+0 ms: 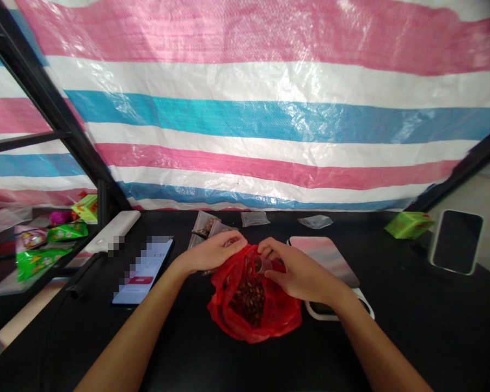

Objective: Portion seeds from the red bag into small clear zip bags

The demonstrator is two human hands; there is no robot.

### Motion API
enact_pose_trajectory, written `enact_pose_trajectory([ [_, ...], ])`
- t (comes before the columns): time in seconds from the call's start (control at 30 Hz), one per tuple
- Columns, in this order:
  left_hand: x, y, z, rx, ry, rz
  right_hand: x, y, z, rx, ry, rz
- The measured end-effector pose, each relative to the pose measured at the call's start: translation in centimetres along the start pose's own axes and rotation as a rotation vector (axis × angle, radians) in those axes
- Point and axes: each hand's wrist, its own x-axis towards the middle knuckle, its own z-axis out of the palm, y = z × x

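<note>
A red plastic bag (277, 321) stands with its mouth spread wide on the black table, and small brown seed-like pieces (249, 299) fill its bottom. My left hand (218, 251) grips the bag's far left rim, its fingertips partly hidden by the plastic. Inside the mouth, my right hand (296, 268) pinches a small translucent cup (263, 265) between thumb and fingers. What the cup contains is hard to make out. Just behind my left hand lie several small clear zip bags (206, 222) with brown bits in them.
Two flat clear bags, one (255, 219) central and one (316, 221) farther right, lie at the back. A pinkish flat device (324, 256) sits beside my right hand. A lit phone (145, 277), white bar (116, 228), green box (409, 225) and upright phone (456, 242) flank the table.
</note>
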Motion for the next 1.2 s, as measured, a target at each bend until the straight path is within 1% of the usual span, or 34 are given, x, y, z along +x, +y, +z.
enact_pose_trajectory([
  [0.1,0.4,-0.2,-0.1,0.064,0.158,0.068,0.0,0.4,-0.4,0.002,0.069,-0.016],
  [0.17,0.5,-0.2,0.2,0.077,0.223,0.113,0.0,0.6,-0.8,0.010,0.124,-0.032],
  [0.23,0.6,0.1,0.7,0.094,0.254,0.164,0.2,0.8,-1.0,0.032,0.209,-0.058],
  [0.33,0.6,0.6,1.7,0.143,0.297,0.241,0.6,0.6,-1.0,0.046,0.371,-0.124],
  [0.4,0.5,0.8,2.5,0.160,0.305,0.270,0.8,0.1,-0.8,0.044,0.440,-0.176],
  [0.47,0.5,1.0,3.3,0.149,0.293,0.286,0.9,-0.4,-0.4,0.038,0.450,-0.224],
  [0.53,0.5,0.9,3.9,0.116,0.280,0.318,0.9,-0.8,0.2,0.025,0.419,-0.269],
  [0.6,0.6,0.7,4.5,0.055,0.275,0.371,0.9,-1.0,0.7,0.011,0.390,-0.307],
  [0.7,1.0,0.3,5.1,-0.052,0.266,0.423,1.0,-1.0,1.3,0.006,0.398,-0.342],
  [0.8,1.2,0.1,5.3,-0.129,0.275,0.412,1.0,-0.7,1.4,0.009,0.411,-0.341],
  [0.93,1.4,0.0,5.2,-0.111,0.328,0.375,1.0,-0.2,1.2,-0.018,0.442,-0.333],
  [1.03,1.4,0.2,5.4,-0.116,0.350,0.392,0.9,0.0,1.3,-0.067,0.475,-0.366],
  [1.13,1.5,0.5,5.7,-0.180,0.302,0.446,0.8,0.0,1.4,-0.070,0.474,-0.419],
  [1.2,1.4,0.8,5.8,-0.239,0.261,0.459,0.8,-0.2,1.4,-0.064,0.466,-0.458],
])
